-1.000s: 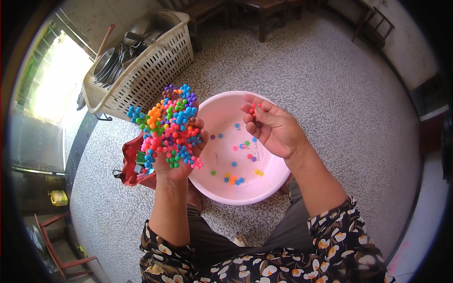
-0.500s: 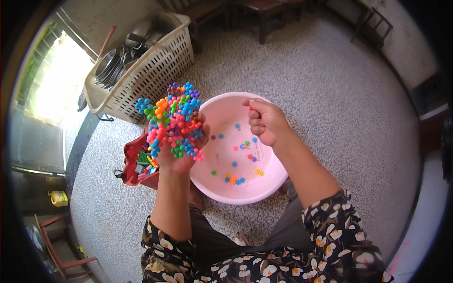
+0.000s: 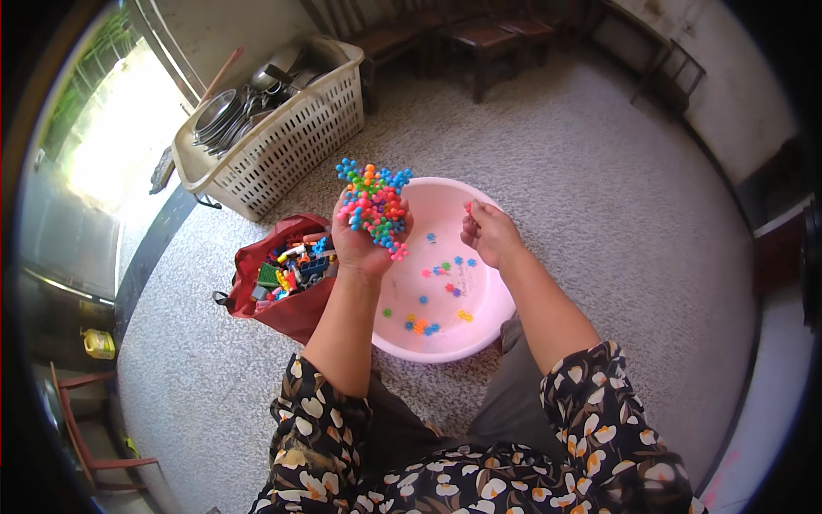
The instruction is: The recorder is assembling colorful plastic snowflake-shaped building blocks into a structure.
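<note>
A many-coloured cluster of knobbly flower-shaped plastic toy pieces rests in my left hand, whose fingers curl round its underside. My right hand is closed in a pinch on a small red-pink toy piece, partly covered by the fingertips. Both hands are above a round pink basin, the left one over its left rim and the right over its far right side. Loose flower-shaped pieces in blue, orange, yellow, green and pink lie scattered on the basin's bottom.
Left of the basin stands a red bag filled with mixed toy blocks. A cream slotted basket with pans and metal ware is farther back. Wooden chairs line the far wall; a yellow jug sits at the left.
My left hand and the cluster have shifted right, toward the basin, uncovering more of the red bag. The right hand has moved slightly right and nearer, still pinching the small piece.
</note>
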A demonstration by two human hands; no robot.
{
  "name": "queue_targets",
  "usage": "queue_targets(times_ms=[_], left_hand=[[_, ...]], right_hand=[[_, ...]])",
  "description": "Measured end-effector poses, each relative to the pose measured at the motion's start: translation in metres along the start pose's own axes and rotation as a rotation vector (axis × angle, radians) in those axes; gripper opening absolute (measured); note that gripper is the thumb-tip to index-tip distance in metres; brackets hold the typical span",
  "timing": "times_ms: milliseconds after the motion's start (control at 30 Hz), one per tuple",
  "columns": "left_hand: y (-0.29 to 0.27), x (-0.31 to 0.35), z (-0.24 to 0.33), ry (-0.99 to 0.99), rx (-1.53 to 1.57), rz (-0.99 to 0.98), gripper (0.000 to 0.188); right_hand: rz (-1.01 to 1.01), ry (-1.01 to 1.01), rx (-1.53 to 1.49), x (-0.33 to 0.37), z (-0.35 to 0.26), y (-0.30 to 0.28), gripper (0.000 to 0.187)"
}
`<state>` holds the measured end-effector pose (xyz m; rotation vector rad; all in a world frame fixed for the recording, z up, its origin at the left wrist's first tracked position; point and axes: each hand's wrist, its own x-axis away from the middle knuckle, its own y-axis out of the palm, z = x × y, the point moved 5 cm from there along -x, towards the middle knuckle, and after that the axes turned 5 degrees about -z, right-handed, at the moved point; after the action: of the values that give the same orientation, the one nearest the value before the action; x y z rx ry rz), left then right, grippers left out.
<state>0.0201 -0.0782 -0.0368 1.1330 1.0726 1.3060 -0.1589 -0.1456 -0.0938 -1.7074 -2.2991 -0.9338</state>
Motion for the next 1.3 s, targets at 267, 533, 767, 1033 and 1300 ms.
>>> queue_targets(times_ms=[267,533,767,1033,1300], left_hand=[[0.004,0.002,-0.012,-0.127,-0.102,-0.041,0.044],[-0.016,0.011,0.001,0.045,-0.092,0.139,0.042],[-0.01,-0.009,-0.01,0.007,-0.16,0.09,0.049],[-0.015,-0.015,0.002,-0.104,-0.285,0.115,0.052],[-0.01,-0.01,0.006,-0.172,-0.287,0.08,0.046]], right_hand=[[-0.005,0.141,0.022,0.012,0.011,-0.012,0.026],[-0.18,0.078,0.223,0.006,-0.003,0.008,0.027],[-0.306,0.133,0.092,-0.003,0.001,0.039,0.02],[-0.482,0.207,0.129,-0.011,0.003,0.051,0.012],[-0.559,0.249,0.135,-0.002,-0.003,0.064,0.017]])
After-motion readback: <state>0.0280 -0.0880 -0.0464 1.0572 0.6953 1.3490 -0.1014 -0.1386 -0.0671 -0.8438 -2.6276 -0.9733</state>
